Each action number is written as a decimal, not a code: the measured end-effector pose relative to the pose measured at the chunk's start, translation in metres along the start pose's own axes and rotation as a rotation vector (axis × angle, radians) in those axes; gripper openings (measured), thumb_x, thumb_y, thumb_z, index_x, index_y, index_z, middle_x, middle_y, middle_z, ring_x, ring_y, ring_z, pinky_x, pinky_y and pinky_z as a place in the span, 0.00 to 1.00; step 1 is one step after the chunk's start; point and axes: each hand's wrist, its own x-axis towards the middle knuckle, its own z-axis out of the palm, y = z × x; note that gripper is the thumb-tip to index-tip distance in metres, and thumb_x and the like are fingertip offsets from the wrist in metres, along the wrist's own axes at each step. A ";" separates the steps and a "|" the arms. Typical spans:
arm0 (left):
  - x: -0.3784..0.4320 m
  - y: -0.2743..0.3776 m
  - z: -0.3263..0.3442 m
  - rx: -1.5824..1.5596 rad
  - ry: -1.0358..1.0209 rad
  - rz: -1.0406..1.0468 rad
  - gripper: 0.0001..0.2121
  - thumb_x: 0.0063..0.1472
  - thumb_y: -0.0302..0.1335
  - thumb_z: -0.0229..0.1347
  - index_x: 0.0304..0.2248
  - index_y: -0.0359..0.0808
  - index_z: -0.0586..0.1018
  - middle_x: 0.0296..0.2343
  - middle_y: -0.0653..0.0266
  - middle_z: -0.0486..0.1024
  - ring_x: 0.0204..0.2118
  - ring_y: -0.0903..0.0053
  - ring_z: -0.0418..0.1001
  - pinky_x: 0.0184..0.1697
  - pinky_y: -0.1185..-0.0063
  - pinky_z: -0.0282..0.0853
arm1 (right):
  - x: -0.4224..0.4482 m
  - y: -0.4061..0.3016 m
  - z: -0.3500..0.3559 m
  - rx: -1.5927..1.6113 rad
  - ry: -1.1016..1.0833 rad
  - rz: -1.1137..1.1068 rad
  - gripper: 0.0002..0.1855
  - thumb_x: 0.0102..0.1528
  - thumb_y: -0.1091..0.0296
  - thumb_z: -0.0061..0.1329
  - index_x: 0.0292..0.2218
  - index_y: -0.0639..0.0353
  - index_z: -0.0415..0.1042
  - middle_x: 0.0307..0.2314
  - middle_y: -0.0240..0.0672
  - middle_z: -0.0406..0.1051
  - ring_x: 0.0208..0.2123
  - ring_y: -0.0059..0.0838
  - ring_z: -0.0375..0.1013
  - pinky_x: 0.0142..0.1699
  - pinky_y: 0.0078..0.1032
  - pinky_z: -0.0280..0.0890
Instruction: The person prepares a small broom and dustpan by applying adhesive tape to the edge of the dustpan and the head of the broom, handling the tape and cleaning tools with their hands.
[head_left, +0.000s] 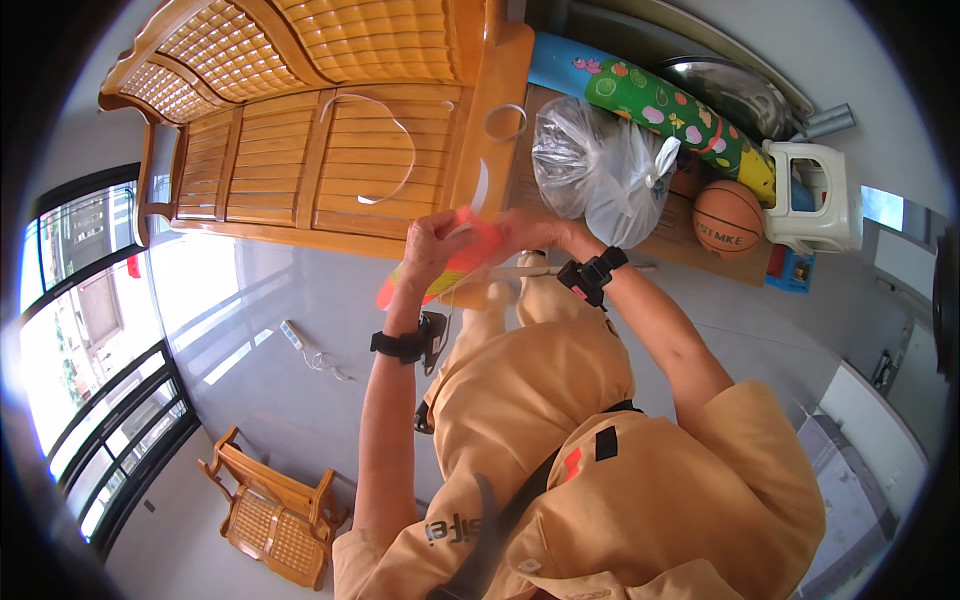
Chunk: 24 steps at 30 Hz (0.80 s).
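Note:
A soft, bright red-orange item (476, 244), blurred, is between my two hands, and a yellow and orange part of it hangs below. My left hand (433, 244) pinches it from the left. From the right, my right hand (536, 229) grips its other side; those fingers are blurred. Both wrists wear black straps with small devices. A white strip (481, 186) stands just above the item, over the bench arm. On the slatted seat of the wooden bench (255, 161) lies a long, curved white strip (412, 154). A thin ring (505, 106) rests on the bench arm.
Right of the bench are clear plastic bags (592, 165), a rolled patterned mat (660, 109), a basketball (727, 217) and a white plastic stool (840, 199). On the floor lie a power strip (291, 334) and its cable. A wooden chair (277, 525) stands at lower left.

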 end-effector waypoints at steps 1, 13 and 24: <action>0.002 0.000 0.003 0.000 0.029 0.008 0.09 0.47 0.25 0.59 0.26 0.29 0.76 0.18 0.74 0.68 0.23 0.90 0.60 0.27 0.86 0.61 | -0.002 0.001 -0.003 0.000 -0.003 0.006 0.24 0.46 0.57 0.56 0.43 0.61 0.69 0.30 0.30 0.72 0.32 0.18 0.69 0.39 0.19 0.63; 0.012 0.003 0.010 -0.019 0.085 0.051 0.08 0.49 0.26 0.60 0.26 0.29 0.76 0.17 0.75 0.68 0.22 0.91 0.60 0.25 0.87 0.60 | -0.002 -0.026 -0.040 0.929 0.434 -0.090 0.20 0.48 0.66 0.54 0.44 0.55 0.68 0.33 0.26 0.70 0.35 0.17 0.70 0.35 0.15 0.65; 0.017 0.003 0.012 0.017 0.096 0.074 0.10 0.48 0.26 0.60 0.29 0.29 0.76 0.20 0.73 0.71 0.23 0.90 0.63 0.28 0.86 0.63 | -0.020 -0.045 -0.020 0.765 0.611 -0.177 0.03 0.47 0.72 0.51 0.28 0.54 0.73 0.24 0.25 0.72 0.27 0.13 0.69 0.30 0.12 0.61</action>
